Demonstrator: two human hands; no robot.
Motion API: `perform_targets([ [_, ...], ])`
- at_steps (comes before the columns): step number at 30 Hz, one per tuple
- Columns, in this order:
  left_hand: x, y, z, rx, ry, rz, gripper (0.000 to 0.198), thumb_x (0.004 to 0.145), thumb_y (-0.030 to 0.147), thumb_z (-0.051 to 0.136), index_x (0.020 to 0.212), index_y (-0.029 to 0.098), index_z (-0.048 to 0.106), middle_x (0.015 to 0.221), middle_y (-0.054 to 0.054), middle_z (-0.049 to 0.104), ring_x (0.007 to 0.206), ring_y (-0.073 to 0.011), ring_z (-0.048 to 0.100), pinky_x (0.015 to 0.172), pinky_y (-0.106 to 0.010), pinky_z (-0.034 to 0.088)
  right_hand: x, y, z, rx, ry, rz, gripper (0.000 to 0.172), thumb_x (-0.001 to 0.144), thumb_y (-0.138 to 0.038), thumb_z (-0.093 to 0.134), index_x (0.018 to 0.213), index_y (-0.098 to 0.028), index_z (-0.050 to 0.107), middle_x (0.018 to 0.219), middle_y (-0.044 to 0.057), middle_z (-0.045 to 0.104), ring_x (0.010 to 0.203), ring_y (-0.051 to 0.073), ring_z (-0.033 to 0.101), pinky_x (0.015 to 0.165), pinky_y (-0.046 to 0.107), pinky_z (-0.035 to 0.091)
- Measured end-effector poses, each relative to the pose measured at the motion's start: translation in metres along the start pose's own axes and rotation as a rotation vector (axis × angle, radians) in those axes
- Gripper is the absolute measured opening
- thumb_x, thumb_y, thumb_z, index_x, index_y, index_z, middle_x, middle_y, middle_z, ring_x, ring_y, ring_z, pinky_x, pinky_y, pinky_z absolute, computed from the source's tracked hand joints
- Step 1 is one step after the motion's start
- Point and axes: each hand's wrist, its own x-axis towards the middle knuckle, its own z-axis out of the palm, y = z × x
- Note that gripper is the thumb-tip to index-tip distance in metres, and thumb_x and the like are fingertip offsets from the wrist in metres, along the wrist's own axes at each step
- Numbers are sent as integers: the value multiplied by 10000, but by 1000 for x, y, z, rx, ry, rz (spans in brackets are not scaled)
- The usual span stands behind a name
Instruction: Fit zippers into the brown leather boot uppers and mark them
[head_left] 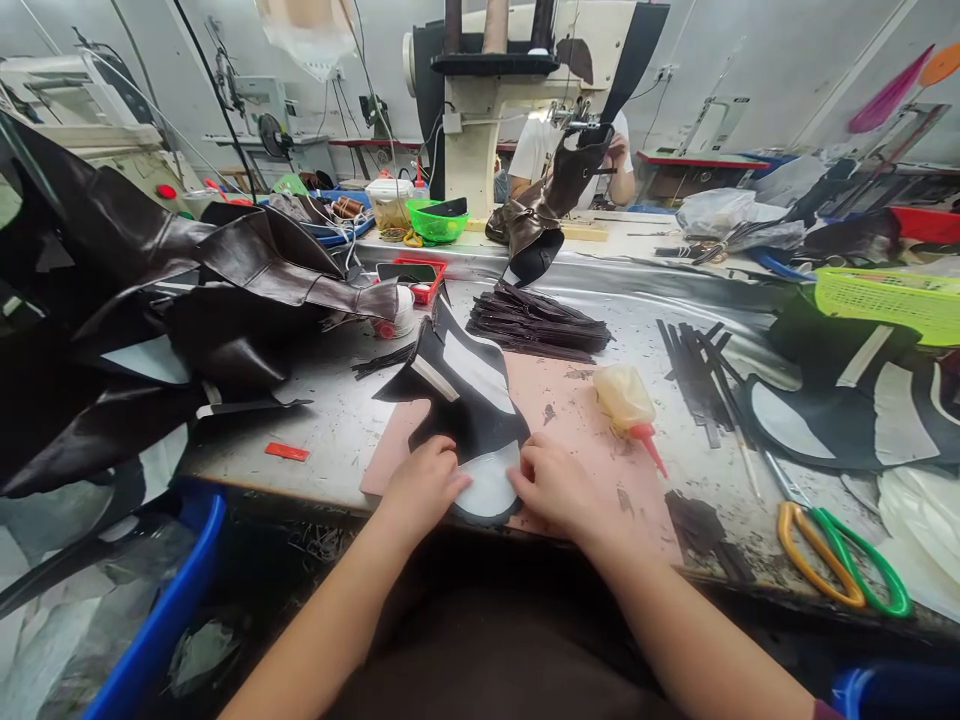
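Observation:
A black boot upper [472, 420] with white backing patches lies in front of me on a pink board [577, 480]. Its rounded end carries a pale toe patch [487, 482]. My left hand [421, 485] holds the left edge of this end, the thumb on the patch and the other fingers curled. On the opposite edge, my right hand [555, 482] pinches the piece with thumb and bent fingers. A glue bottle [625, 398] with a red nozzle lies on its side on the board, right of my right hand.
Dark leather pieces [247, 260] are heaped at left, above a blue bin [202, 540]. Behind the board lie dark strips [536, 322]. Scissors [840, 555] and another upper [832, 420] lie at right. A sewing machine [480, 130] stands behind, with a person [536, 150] beyond it.

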Motion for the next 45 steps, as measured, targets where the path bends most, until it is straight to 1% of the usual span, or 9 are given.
perform_targets([
  [5, -18, 8, 21, 322, 170, 295, 267, 851, 132, 435, 1040, 184, 617, 1220, -107, 563, 1034, -255, 555, 857, -408, 465, -5, -2, 7, -299, 142, -190, 74, 772, -200, 535, 706, -189, 567, 932, 112, 586, 906, 259, 532, 774, 392, 452],
  [9, -35, 5, 38, 387, 131, 401, 385, 853, 292, 496, 1190, 113, 545, 1215, -137, 571, 1129, -274, 523, 912, -396, 461, -12, 6, 27, -283, 44, -493, 356, 861, -193, 439, 1203, -146, 525, 1311, 134, 489, 1218, 262, 433, 1000, 440, 366],
  [17, -47, -27, 14, 257, -151, 359, 660, 697, 506, 658, 1299, 381, 417, 1431, -25, 333, 1326, -316, 268, 1056, -502, 275, -7, 5, -10, -146, -285, -323, 651, 789, -464, 551, 1342, -150, 414, 1442, 159, 288, 1321, 297, 281, 1049, 461, 296],
  [20, -51, -71, -19, 195, -229, 329, 404, 792, 514, 528, 1158, 350, 572, 1361, 2, 446, 1319, -273, 301, 1067, -482, 260, 7, 30, -55, -77, 29, -88, 476, 813, -438, 504, 1233, -216, 524, 1369, 90, 440, 1245, 251, 413, 1003, 414, 361],
  [23, -48, -95, -50, 346, 90, 80, 339, 818, 474, 441, 838, 237, 683, 1073, -55, 662, 1189, -323, 464, 1015, -543, 291, 28, 68, -94, -159, 353, 277, 592, 785, -501, 514, 1269, -164, 474, 1315, 144, 474, 1211, 299, 428, 973, 442, 354],
  [27, -14, -49, -53, 431, 502, 44, 393, 869, 385, 346, 831, 161, 667, 977, -112, 677, 970, -261, 601, 920, -419, 408, 59, 101, -115, -38, 239, 577, 775, 666, -566, 618, 1262, -93, 471, 1241, 220, 513, 1163, 391, 443, 924, 492, 352],
  [34, 60, 20, -16, 567, 87, -38, 679, 754, 418, 604, 1304, 59, 431, 1401, -215, 331, 1303, -401, 262, 1015, -490, 317, 52, 112, -118, 306, 143, 522, 472, 764, -522, 476, 961, -117, 616, 943, 152, 662, 885, 278, 624, 690, 345, 495],
  [39, 25, 10, 2, 542, -37, 101, 563, 796, 426, 546, 1234, 74, 514, 1330, -156, 459, 1255, -312, 394, 968, -389, 421, -7, 138, -123, 797, 380, 439, 630, 760, -658, 347, 1114, -166, 521, 1049, 158, 625, 944, 295, 610, 629, 365, 529],
  [45, 9, 31, 11, 609, 32, 397, 278, 840, 335, 493, 967, 150, 658, 1319, -98, 484, 1179, -279, 488, 946, -397, 443, -38, 131, -111, 1451, 590, 362, 847, 278, -668, 767, 971, -224, 572, 822, 72, 664, 727, 226, 619, 438, 257, 512],
])
